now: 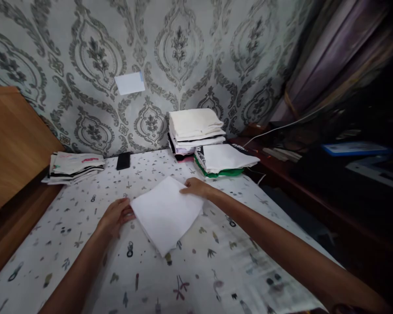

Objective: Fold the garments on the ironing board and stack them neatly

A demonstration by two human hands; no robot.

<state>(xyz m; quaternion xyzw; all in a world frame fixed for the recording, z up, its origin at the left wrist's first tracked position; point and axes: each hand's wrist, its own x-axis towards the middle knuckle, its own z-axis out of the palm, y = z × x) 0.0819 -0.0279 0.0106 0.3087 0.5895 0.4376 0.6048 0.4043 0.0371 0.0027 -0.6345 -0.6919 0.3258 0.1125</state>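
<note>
Hand position: your right hand (194,187) pinches the far right edge of the folded white cloth (167,213); your left hand (116,214), fingers curled, meets its left corner, grip unclear. The cloth lies between both on the patterned sheet (144,279), near corner pointing toward you, no evident long axis. Folded stack (196,124) stands beyond.

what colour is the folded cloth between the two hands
The folded cloth is white, with no print visible on top; the head view shows it.
</note>
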